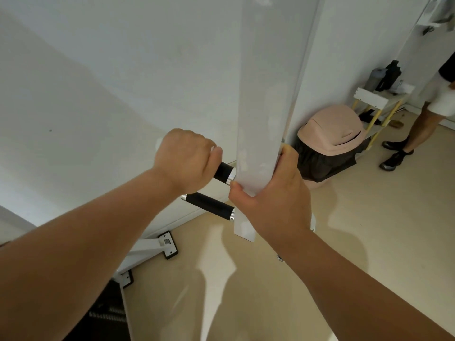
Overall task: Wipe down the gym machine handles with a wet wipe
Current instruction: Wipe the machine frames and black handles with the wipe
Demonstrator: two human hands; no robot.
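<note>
a: where are the handles found?

b: two black grips are seen jutting leftward from the white upright bar, one above the other. the upper handle is wrapped by the left hand; the lower handle is left bare just beneath it.

a: and the hands?

b: the left hand is closed in a full fist around the outer part of the upper handle. a sliver of white is glimpsed at its knuckles, possibly the wet wipe, though that cannot be told for certain. the right hand is curled around the bar's edge, thumb in front, fingers hidden behind, so the bar is steadied.

a: which way is the next stroke set?

b: both long axes are laid roughly level, sloping slightly down toward the bar. any stroke is judged to run along that line, and the left hand is much the nearer to the lower handle.

a: surfaces?

b: the grips are matte, finely textured cylinders capped with shiny metal collars; the bar is smooth, glossy and flat-faced.
</note>
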